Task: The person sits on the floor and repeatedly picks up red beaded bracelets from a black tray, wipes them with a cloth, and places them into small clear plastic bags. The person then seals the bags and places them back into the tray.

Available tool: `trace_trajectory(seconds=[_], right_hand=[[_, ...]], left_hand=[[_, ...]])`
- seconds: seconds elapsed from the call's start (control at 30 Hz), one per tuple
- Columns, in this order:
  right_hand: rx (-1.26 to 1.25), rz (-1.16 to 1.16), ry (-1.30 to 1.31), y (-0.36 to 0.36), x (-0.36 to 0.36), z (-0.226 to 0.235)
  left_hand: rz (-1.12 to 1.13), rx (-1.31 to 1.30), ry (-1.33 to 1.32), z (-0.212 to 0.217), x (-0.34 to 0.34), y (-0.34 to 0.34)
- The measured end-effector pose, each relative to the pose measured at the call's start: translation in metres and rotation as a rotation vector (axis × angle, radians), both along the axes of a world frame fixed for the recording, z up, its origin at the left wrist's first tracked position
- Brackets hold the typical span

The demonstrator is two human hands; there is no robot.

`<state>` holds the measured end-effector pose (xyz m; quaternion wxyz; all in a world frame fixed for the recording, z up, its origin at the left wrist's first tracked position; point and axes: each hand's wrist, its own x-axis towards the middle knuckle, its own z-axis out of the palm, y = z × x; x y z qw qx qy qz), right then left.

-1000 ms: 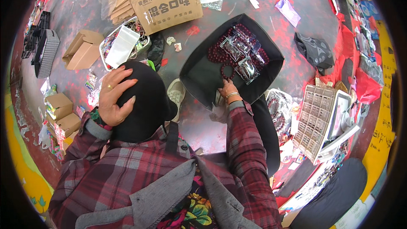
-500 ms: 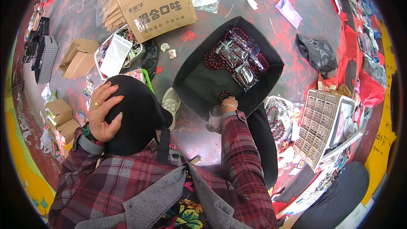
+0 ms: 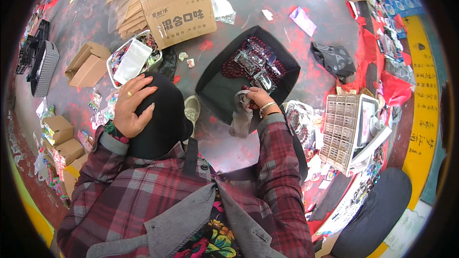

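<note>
My left hand point(image 3: 133, 106) lies on my black-clad left knee point(image 3: 167, 114), its fingers spread and nothing in them. Over the near edge of a black open box point(image 3: 217, 100), my right hand point(image 3: 260, 98) is closed on a limp grey cloth point(image 3: 241, 117) that hangs down past the rim. A few dark red beads show at its fingertips; whether they are gripped too is hard to see. Inside the box, strings of dark red beads point(image 3: 233, 69) lie at the far side. Several clear packets with dark contents point(image 3: 256, 59) rest on them.
A large cardboard box point(image 3: 179, 14) leans by flattened cardboard point(image 3: 131, 9). Left of the black box are a white basket point(image 3: 114, 69) of small goods and an open carton point(image 3: 88, 64). To the right are a beige plastic crate point(image 3: 339, 131) and a dark bag point(image 3: 333, 59).
My right hand has lifted and turned, raising the grey cloth beside its fingers. The dark red bead loop it had at the box floor is now mostly hidden. My left hand stays on the knee.
</note>
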<state>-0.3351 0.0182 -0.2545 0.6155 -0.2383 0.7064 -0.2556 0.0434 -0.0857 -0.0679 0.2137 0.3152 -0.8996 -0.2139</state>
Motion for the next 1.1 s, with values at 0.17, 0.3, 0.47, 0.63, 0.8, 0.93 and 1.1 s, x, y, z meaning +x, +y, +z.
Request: trace_trajectory(seconds=[0.17, 0.3, 0.47, 0.63, 0.8, 0.93, 1.1], right_hand=[[-0.207, -0.166, -0.036, 0.027, 0.022, 0.097], [-0.314, -0.39, -0.128, 0.071, 0.061, 0.177], [-0.667, -0.417, -0.349, 0.119, 0.084, 0.221], [-0.869, -0.533, -0.332, 0.145, 0.11, 0.246], [-0.996, -0.507, -0.478, 0.153, 0.118, 0.253], [-0.922, -0.546, -0.54, 0.155, 0.118, 0.252], [-0.829, -0.562, -0.601, 0.162, 0.118, 0.252]], left_hand=[[-0.054, -0.042, 0.01, 0.003, 0.002, 0.01], [-0.27, -0.001, 0.045, 0.008, -0.026, 0.019], [-0.464, 0.35, 0.185, -0.001, -0.072, 0.066], [-0.425, 0.348, 0.19, -0.02, -0.103, 0.084], [-0.443, 0.686, 0.15, -0.013, -0.11, 0.095], [-0.894, 1.164, 0.119, -0.016, -0.11, 0.097], [-0.887, 1.386, -0.114, -0.022, -0.114, 0.093]])
